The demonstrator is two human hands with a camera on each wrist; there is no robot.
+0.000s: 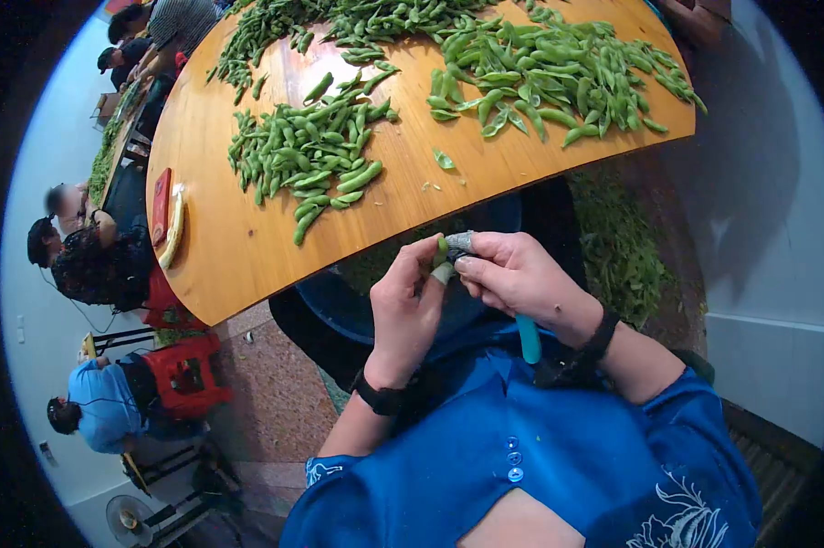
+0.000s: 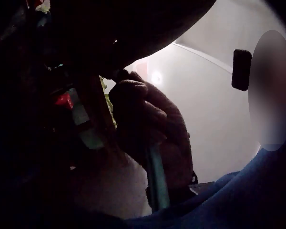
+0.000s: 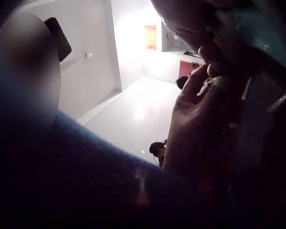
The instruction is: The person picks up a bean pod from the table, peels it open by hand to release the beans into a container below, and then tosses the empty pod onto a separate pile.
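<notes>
Both my hands meet just below the wooden table's edge. My left hand pinches a small green pod between thumb and taped fingertips. My right hand curls round a small tool with a teal handle that sticks down out of the fist, its working end at the pod. The left wrist view is dark and shows the right hand gripping the teal handle, with a bit of green pod beside it. In the right wrist view the left hand is a dim shape.
Piles of green pods cover the table top. A red object lies near its left edge. A blue tub sits under the table and green husks litter the floor. Other people sit at left by red stools.
</notes>
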